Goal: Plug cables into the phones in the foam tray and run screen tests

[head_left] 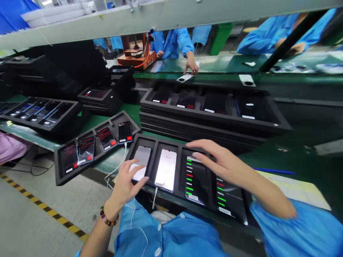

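Observation:
A black foam tray (180,167) in front of me holds several phones in separate slots. Over the leftmost phone (144,155), whose screen is pale grey, my left hand (125,182) spreads its fingers; fingertips are at the screen, though contact is unclear. Beside it lies a phone with a bright white screen (166,167). My right hand (223,160), fingers stretched out and holding nothing visible, hovers around the top of a dark-screened phone with green and red bars (197,184). Its wrist partly covers another phone with similar bars (232,203).
To the left, an angled foam tray (63,178) carries phones with red text; a white cable (123,157) plugs into one. Stacked trays (187,123) stand behind. At right lie a blue pen (276,171) and yellow paper (300,189). Across the bench, a co-worker's hand (191,64) touches a white plate.

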A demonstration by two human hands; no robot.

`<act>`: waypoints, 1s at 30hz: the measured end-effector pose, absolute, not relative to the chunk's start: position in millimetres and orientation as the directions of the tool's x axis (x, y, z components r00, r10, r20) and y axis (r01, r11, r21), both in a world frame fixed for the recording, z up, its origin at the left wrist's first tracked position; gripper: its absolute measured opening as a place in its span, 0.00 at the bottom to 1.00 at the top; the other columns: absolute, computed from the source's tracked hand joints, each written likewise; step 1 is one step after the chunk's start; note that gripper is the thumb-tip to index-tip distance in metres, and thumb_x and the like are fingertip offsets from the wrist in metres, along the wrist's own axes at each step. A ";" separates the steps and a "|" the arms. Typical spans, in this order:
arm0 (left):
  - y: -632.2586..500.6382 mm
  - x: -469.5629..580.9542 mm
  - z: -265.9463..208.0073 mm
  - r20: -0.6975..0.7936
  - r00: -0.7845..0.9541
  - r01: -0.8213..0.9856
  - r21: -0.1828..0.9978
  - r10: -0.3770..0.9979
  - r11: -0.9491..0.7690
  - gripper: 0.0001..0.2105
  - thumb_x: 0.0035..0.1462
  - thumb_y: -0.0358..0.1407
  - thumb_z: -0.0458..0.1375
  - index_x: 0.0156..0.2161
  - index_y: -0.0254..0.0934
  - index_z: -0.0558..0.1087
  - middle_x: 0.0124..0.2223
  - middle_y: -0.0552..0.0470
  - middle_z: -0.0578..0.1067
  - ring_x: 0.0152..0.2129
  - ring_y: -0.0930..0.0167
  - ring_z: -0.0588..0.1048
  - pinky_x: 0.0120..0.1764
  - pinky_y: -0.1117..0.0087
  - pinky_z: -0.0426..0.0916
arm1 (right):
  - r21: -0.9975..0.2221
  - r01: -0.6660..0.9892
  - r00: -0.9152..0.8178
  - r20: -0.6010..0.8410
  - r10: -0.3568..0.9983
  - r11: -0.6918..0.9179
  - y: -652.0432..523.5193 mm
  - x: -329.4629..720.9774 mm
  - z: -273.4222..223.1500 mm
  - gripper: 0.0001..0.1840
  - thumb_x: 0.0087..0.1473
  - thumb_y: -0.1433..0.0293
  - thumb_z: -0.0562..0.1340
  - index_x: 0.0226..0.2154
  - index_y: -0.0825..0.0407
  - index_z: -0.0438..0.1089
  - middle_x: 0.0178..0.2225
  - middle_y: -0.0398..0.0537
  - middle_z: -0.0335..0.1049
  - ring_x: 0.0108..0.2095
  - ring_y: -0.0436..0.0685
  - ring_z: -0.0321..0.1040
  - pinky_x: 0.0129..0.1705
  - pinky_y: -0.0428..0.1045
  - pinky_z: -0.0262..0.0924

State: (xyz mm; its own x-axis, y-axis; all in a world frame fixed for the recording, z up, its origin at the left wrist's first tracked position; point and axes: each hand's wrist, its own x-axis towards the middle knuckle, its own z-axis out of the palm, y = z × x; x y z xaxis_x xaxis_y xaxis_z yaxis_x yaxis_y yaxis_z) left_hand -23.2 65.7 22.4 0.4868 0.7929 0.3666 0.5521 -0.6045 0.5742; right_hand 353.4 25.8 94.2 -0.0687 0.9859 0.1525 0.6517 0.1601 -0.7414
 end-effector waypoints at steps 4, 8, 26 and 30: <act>56.7 13.8 24.2 0.333 0.660 0.501 0.472 0.673 -0.725 0.19 0.69 0.50 0.64 0.58 0.43 0.81 0.65 0.38 0.76 0.59 0.52 0.74 0.61 0.47 0.71 | -0.779 0.593 0.548 0.206 0.811 -0.203 -87.9 410.2 31.3 0.29 0.66 0.37 0.57 0.49 0.38 0.81 0.52 0.54 0.82 0.55 0.74 0.77 0.59 0.71 0.69; 57.9 47.8 21.3 0.234 0.757 0.483 0.429 0.610 -0.764 0.23 0.66 0.54 0.66 0.59 0.43 0.81 0.67 0.36 0.74 0.60 0.49 0.72 0.62 0.43 0.69 | -0.852 0.371 0.822 0.117 0.558 -0.368 -159.9 411.0 -32.4 0.30 0.67 0.39 0.54 0.47 0.40 0.80 0.49 0.54 0.83 0.50 0.77 0.79 0.59 0.76 0.67; 41.9 54.4 21.8 0.120 0.844 0.436 0.416 0.523 -0.798 0.32 0.67 0.54 0.65 0.70 0.42 0.71 0.63 0.43 0.81 0.63 0.50 0.73 0.73 0.46 0.49 | -0.768 0.606 0.705 0.398 0.587 -0.207 -161.3 385.8 -55.5 0.34 0.75 0.46 0.48 0.53 0.54 0.77 0.48 0.65 0.78 0.48 0.73 0.75 0.51 0.68 0.69; 48.0 45.2 24.4 0.176 0.779 0.518 0.358 0.601 -0.777 0.31 0.66 0.57 0.65 0.66 0.40 0.74 0.57 0.42 0.84 0.60 0.51 0.75 0.73 0.45 0.50 | -0.767 0.604 0.707 0.392 0.589 -0.215 -161.5 385.5 -56.3 0.34 0.75 0.47 0.48 0.53 0.56 0.77 0.47 0.66 0.78 0.47 0.72 0.74 0.49 0.68 0.69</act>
State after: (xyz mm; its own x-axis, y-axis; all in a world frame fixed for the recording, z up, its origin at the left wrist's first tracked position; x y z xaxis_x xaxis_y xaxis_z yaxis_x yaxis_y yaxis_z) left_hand 45.2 48.0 24.4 0.7792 0.6015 0.1765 0.5184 -0.7766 0.3579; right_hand 385.5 -161.5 -56.3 0.7070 0.5886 0.3921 0.6043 -0.2147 -0.7673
